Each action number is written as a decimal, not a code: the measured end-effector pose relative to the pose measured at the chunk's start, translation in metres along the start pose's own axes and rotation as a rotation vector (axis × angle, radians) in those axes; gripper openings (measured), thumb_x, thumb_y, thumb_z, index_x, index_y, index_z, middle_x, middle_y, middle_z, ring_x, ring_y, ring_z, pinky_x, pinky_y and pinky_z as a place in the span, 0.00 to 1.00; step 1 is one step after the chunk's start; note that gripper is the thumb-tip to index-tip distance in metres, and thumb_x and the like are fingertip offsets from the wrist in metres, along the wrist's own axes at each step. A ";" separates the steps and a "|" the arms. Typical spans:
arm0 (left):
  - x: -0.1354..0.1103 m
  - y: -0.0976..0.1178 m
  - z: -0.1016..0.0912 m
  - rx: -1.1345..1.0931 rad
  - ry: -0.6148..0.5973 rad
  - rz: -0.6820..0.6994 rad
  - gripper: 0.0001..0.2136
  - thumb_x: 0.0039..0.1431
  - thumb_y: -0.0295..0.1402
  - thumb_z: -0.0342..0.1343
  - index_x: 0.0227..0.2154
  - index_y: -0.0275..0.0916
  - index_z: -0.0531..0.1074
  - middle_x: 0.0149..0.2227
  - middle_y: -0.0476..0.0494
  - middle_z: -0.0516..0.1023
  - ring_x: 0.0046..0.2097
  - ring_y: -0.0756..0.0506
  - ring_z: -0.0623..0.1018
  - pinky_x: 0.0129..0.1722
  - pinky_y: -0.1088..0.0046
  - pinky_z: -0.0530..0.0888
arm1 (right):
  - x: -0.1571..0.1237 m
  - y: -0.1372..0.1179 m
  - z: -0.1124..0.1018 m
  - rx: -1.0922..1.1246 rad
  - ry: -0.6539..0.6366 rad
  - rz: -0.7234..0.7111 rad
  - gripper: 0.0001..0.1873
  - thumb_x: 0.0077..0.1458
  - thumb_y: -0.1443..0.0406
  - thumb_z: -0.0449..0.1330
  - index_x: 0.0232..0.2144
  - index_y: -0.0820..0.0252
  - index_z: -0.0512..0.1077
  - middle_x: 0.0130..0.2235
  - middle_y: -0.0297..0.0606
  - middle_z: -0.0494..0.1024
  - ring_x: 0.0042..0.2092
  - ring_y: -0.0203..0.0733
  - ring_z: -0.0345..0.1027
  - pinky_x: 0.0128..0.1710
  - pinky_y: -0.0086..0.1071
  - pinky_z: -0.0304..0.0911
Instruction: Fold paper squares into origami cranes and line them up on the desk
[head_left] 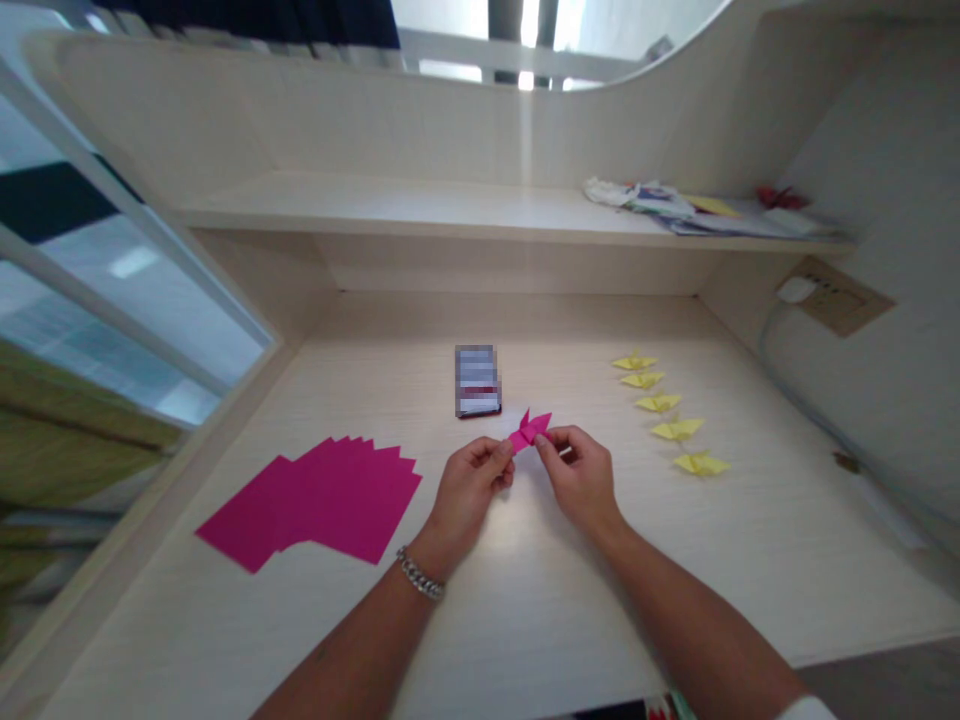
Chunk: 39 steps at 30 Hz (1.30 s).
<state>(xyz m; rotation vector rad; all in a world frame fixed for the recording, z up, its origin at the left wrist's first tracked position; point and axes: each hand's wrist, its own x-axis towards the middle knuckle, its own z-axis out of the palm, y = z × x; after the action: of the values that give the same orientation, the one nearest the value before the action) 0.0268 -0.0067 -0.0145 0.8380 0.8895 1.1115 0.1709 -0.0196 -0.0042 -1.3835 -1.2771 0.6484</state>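
A small folded magenta paper piece [529, 430] is held above the desk between both hands. My left hand [471, 482] pinches its left end with thumb and fingers closed; a silver bracelet sits on that wrist. My right hand [579, 474] pinches its right end, fingers curled. A fanned stack of magenta paper sheets [315, 500] lies flat on the desk to the left of my left hand. Several finished yellow folded paper figures [660, 403] lie in a slanted row to the right of my right hand.
A phone [477, 381] lies on the pale wooden desk [525, 600] just beyond the hands. A shelf [390, 205] above holds papers and clutter [697, 208] at its right. A wall socket with a plug and cable [801, 292] is at the right. A window frame stands at the left.
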 end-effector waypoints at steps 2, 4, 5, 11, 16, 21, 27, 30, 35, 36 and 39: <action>0.001 0.001 -0.001 -0.017 0.005 0.013 0.11 0.49 0.37 0.62 0.23 0.35 0.70 0.22 0.49 0.69 0.25 0.53 0.68 0.25 0.77 0.65 | 0.002 0.001 -0.002 -0.020 0.021 0.012 0.09 0.51 0.59 0.60 0.29 0.59 0.75 0.27 0.36 0.76 0.26 0.37 0.64 0.25 0.30 0.58; 0.001 0.003 -0.003 -0.032 0.015 0.034 0.10 0.49 0.37 0.62 0.23 0.35 0.70 0.22 0.49 0.69 0.25 0.52 0.68 0.26 0.77 0.66 | 0.005 0.002 -0.004 -0.041 0.048 0.031 0.09 0.51 0.59 0.60 0.29 0.59 0.75 0.27 0.36 0.76 0.26 0.37 0.64 0.25 0.30 0.59; 0.001 0.003 -0.003 -0.040 0.021 0.042 0.10 0.49 0.36 0.62 0.23 0.35 0.70 0.22 0.49 0.68 0.26 0.53 0.68 0.26 0.77 0.66 | 0.006 0.002 -0.006 -0.045 0.061 0.038 0.09 0.51 0.59 0.60 0.29 0.59 0.75 0.27 0.36 0.76 0.26 0.37 0.64 0.25 0.30 0.59; 0.003 -0.001 -0.004 -0.034 0.057 0.023 0.11 0.52 0.39 0.59 0.26 0.36 0.71 0.24 0.49 0.69 0.26 0.53 0.68 0.26 0.77 0.66 | 0.009 0.006 -0.008 -0.059 0.092 0.038 0.10 0.50 0.58 0.60 0.30 0.59 0.75 0.28 0.37 0.76 0.26 0.38 0.65 0.26 0.30 0.60; 0.003 -0.005 -0.002 0.092 0.015 0.020 0.10 0.50 0.38 0.61 0.29 0.35 0.73 0.25 0.48 0.71 0.25 0.52 0.69 0.25 0.77 0.66 | 0.007 0.008 -0.006 -0.073 0.055 0.017 0.11 0.52 0.58 0.59 0.31 0.59 0.75 0.29 0.37 0.77 0.27 0.38 0.67 0.27 0.30 0.61; 0.004 -0.003 -0.005 0.130 -0.004 0.052 0.09 0.51 0.37 0.59 0.27 0.36 0.71 0.25 0.49 0.71 0.26 0.52 0.69 0.26 0.77 0.66 | 0.013 0.012 -0.011 -0.092 0.093 0.025 0.12 0.52 0.58 0.59 0.32 0.60 0.76 0.30 0.37 0.78 0.28 0.38 0.68 0.29 0.30 0.62; 0.002 -0.003 -0.003 0.445 -0.112 0.052 0.09 0.53 0.38 0.57 0.30 0.35 0.71 0.23 0.50 0.71 0.25 0.51 0.69 0.26 0.76 0.66 | 0.029 0.030 -0.020 -0.119 0.140 0.071 0.13 0.51 0.58 0.58 0.32 0.60 0.77 0.30 0.37 0.79 0.30 0.39 0.70 0.32 0.31 0.64; 0.000 -0.005 -0.003 0.489 -0.151 0.041 0.10 0.53 0.38 0.57 0.31 0.36 0.71 0.25 0.50 0.71 0.26 0.51 0.70 0.26 0.76 0.66 | 0.038 0.044 -0.024 -0.150 0.160 0.126 0.12 0.50 0.59 0.58 0.33 0.60 0.77 0.30 0.37 0.80 0.31 0.40 0.71 0.34 0.31 0.64; 0.002 -0.007 -0.008 0.484 -0.166 0.025 0.11 0.52 0.39 0.57 0.34 0.37 0.71 0.26 0.49 0.72 0.27 0.50 0.70 0.27 0.76 0.68 | 0.051 0.057 -0.027 -0.247 0.203 0.152 0.11 0.51 0.62 0.57 0.34 0.59 0.78 0.31 0.36 0.80 0.33 0.41 0.72 0.35 0.31 0.64; 0.003 -0.007 -0.008 0.492 -0.169 0.022 0.11 0.52 0.40 0.57 0.33 0.36 0.71 0.26 0.49 0.72 0.27 0.50 0.70 0.27 0.76 0.68 | 0.054 0.059 -0.028 -0.266 0.206 0.148 0.11 0.51 0.63 0.57 0.34 0.59 0.78 0.32 0.36 0.80 0.33 0.41 0.73 0.35 0.30 0.64; 0.005 -0.007 -0.009 0.516 -0.172 0.012 0.12 0.51 0.40 0.58 0.33 0.36 0.72 0.26 0.48 0.73 0.27 0.49 0.71 0.27 0.76 0.68 | 0.062 0.062 -0.029 -0.343 0.219 0.146 0.11 0.51 0.63 0.56 0.34 0.59 0.78 0.32 0.37 0.80 0.33 0.40 0.73 0.35 0.30 0.64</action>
<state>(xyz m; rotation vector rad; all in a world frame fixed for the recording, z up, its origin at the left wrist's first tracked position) 0.0226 -0.0026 -0.0257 1.3419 1.0425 0.8105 0.2340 0.0387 -0.0372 -1.7899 -1.1538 0.3702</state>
